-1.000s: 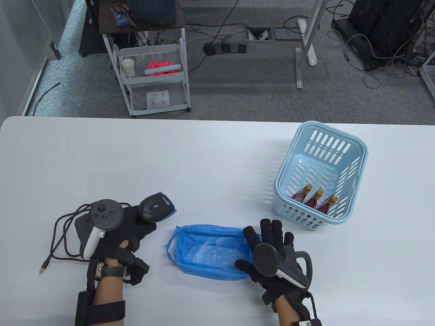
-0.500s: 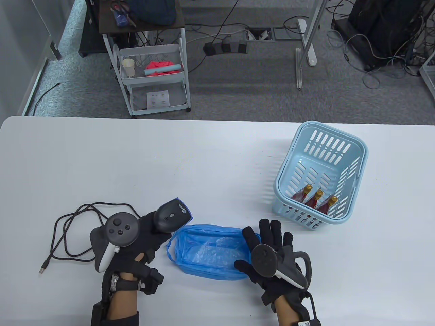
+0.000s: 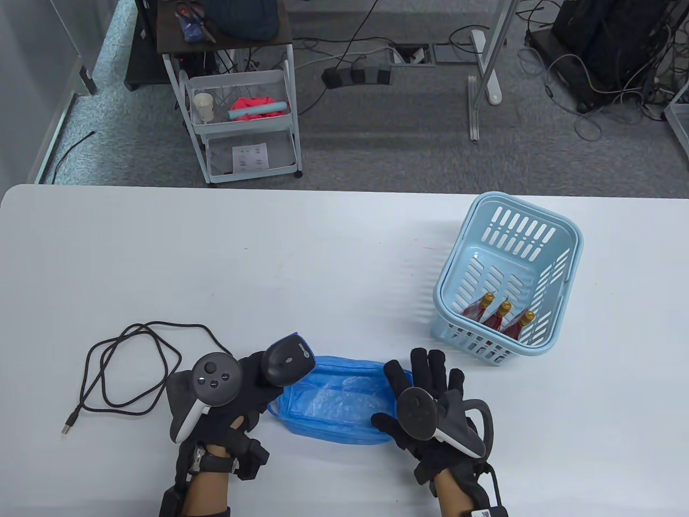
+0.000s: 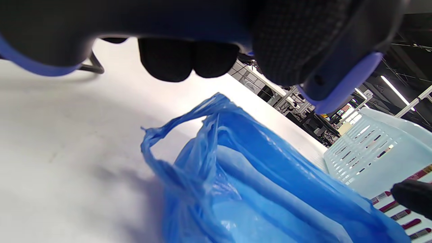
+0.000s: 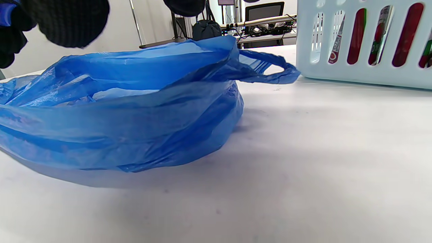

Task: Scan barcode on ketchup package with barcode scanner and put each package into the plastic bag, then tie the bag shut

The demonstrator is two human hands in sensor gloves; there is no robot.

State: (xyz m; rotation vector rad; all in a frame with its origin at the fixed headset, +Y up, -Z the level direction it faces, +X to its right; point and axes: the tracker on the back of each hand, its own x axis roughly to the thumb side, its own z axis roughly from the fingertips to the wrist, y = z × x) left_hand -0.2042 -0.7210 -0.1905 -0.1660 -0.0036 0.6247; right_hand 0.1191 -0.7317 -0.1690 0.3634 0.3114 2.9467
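In the table view the left hand [image 3: 237, 393] grips the barcode scanner [image 3: 288, 363] over the blue plastic bag's [image 3: 334, 401] left edge, while the right hand [image 3: 430, 404], fingers spread, hovers at its right end; three ketchup packages [image 3: 500, 318] stand in the basket [image 3: 565, 253]. The left wrist view shows the scanner's blue rim [image 4: 341, 84] above the bag's handle loop [image 4: 158, 141]. In the right wrist view the bag [image 5: 128, 111] lies near the basket [image 5: 364, 74].
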